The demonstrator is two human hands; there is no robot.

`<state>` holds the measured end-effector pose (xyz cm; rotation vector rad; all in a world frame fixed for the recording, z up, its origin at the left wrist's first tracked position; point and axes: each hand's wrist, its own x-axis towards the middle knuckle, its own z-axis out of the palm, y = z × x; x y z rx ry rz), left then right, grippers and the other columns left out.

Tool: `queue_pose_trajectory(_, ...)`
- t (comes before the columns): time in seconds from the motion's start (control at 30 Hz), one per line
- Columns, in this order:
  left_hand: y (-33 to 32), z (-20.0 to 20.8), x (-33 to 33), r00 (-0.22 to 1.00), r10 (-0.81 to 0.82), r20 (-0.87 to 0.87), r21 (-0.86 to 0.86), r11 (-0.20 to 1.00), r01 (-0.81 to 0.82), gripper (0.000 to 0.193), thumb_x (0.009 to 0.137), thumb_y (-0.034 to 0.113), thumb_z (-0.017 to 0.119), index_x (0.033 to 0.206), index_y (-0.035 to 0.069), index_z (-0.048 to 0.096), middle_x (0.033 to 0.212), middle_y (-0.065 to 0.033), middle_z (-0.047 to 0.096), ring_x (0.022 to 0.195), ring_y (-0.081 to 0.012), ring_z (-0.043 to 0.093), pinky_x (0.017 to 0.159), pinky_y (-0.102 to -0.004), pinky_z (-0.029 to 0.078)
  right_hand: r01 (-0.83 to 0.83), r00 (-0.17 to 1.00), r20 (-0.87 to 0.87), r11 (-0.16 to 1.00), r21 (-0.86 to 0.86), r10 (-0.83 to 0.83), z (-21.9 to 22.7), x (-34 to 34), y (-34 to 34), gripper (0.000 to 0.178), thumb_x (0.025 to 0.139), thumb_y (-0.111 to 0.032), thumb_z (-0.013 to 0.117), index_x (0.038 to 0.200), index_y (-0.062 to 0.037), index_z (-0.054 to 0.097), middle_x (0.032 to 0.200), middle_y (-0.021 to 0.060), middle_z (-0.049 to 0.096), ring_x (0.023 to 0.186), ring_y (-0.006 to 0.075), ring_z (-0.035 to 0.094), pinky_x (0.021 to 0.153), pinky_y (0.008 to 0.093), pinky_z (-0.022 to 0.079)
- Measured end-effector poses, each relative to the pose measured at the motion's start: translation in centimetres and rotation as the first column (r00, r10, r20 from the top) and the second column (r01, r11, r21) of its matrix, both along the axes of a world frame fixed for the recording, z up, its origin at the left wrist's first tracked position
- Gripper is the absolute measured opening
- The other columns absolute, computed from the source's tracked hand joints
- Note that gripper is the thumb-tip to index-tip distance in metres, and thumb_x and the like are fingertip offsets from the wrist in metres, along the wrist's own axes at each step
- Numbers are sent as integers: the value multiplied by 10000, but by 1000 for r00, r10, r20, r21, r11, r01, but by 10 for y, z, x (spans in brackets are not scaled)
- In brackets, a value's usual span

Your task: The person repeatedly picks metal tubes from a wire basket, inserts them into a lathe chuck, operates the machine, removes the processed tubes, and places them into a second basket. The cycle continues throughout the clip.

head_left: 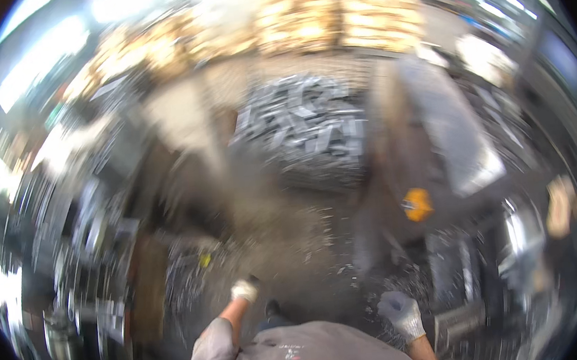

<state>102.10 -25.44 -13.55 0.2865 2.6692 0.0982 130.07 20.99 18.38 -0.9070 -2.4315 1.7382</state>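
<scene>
My left hand [245, 289], in a whitish glove with a dark tip, hangs low in front of my body on the left. Its fingers are smeared by motion, and nothing shows in it. On the other side, my right hand [400, 313] is lowered beside my body in a glove with a grey-coated front and white knitted cuff. It looks rounded, but blur hides how its fingers lie. Neither hand visibly touches anything. Below the hands lies a dark floor [295, 249] strewn with small bright scraps.
Ahead stands a heap of grey metal pieces [310, 119]. A long metal-topped bench [454, 129] runs along the right, with an orange-yellow thing [416, 204] near it. Blurred machinery [85, 234] fills the left. Another person's hand [560, 206] shows far right. Pale stacks [297, 19] stand behind.
</scene>
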Motion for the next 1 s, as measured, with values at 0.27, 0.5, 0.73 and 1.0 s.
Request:
queue_pose_trajectory(0.27,-412,86,295,-674,734,82,780,-469,-415,454,1147,296,368,1314,-12,656,1308,-258,722,1170,-419,718,953,-487,586,-657,754,32,749,90,657,-8,-216,-207,416,901,-210,792,1231,38,735,1043,202,816,975,247,809,890,353,631)
queue_pose_trajectory(0.5,-374,259,412,-996,-84,-36,790,-613,23,711,1101,565,426,1445,-49,526,1442,-349,611,1302,-498,637,1089,-582,539,-946,313,209,284,154,927,-3,-297,-348,420,898,-265,773,1256,-48,741,1065,172,813,1007,276,806,924,380,622)
queue_pose_trajectory(0.73,-406,235,451,-928,241,-284,733,-569,-372,563,1136,439,480,1417,-40,577,1394,-321,651,1278,-455,643,1074,-512,508,-972,81,326,2,236,942,-26,-343,-395,448,895,-351,745,1259,-90,743,1094,191,794,1020,383,771,925,444,605)
queue_pose_trajectory(1.0,-412,231,559,-669,448,593,787,-496,365,313,1141,400,544,939,163,578,716,33,535,559,-130,478,549,-316,416,-922,-215,313,-298,248,925,-23,-407,-475,449,897,-391,723,1248,-112,756,1046,192,793,996,394,765,903,478,601)
